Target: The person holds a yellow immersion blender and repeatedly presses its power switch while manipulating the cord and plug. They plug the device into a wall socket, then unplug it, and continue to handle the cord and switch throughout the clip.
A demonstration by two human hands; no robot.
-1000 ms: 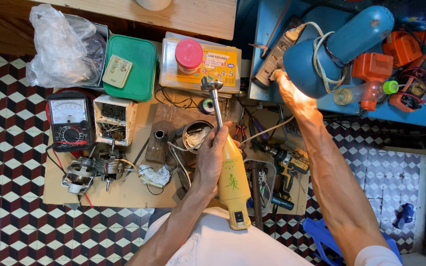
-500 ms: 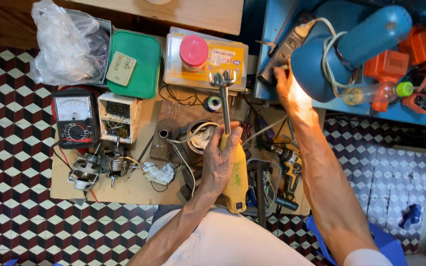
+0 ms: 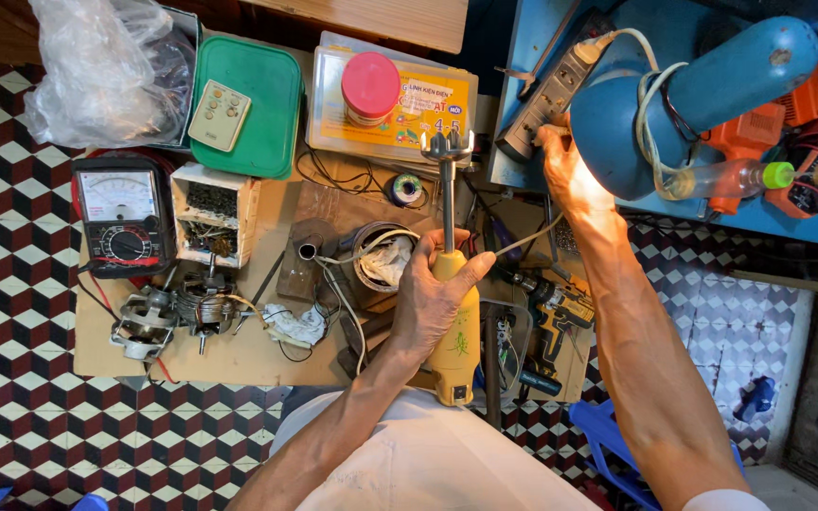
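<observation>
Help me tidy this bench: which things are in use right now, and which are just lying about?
In use:
- yellow hand blender, gripped by the left hand
- power strip, touched by the right hand

Lying about:
- multimeter
- green lidded box
- remote control
- pink-lidded jar
- plastic bag
- small motor

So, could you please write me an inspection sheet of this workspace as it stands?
Surface: cardboard sheet on a checkered tile floor.
Job's things: yellow hand blender, metal shaft pointing away; grey power strip.
Clutter: analog multimeter, green lidded box, motor parts, plastic bag, cordless drill.
Grippers: left hand grips the blender; right hand is at the power strip.
Cables: white cord looped on a blue lamp.
Surroundings: blue table.
</observation>
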